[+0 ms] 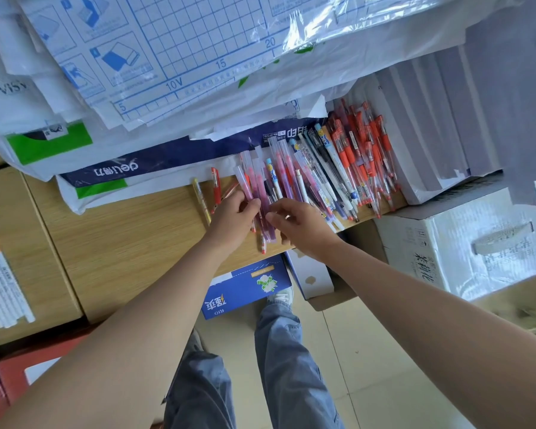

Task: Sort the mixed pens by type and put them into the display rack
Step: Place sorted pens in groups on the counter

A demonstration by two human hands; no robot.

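Bench (130, 230): wooden top, carrying the stock, with grid-printed sheets (180, 51) overhanging its far edge.
White carton (464, 243): standing just beside the bench end.
Mixed pens (322, 168): lying in a loose fan along the right end of the bench. Red-grip pens (365, 156) are crowding the far right; pink pens (260, 187) are lying nearest the hands.
Display rack: not showing in this view.
Left hand (229, 218): its grip is closing round a bundle of the pink pens.
Right hand (300, 227): fingertips are meeting the same bundle; whether this grip is pinching cannot be told.
Yellow pen (201, 199): lying apart, to the left.
Handling note: likely gathering one type; squaring the pen ends and picking out strays before lifting should be helping.
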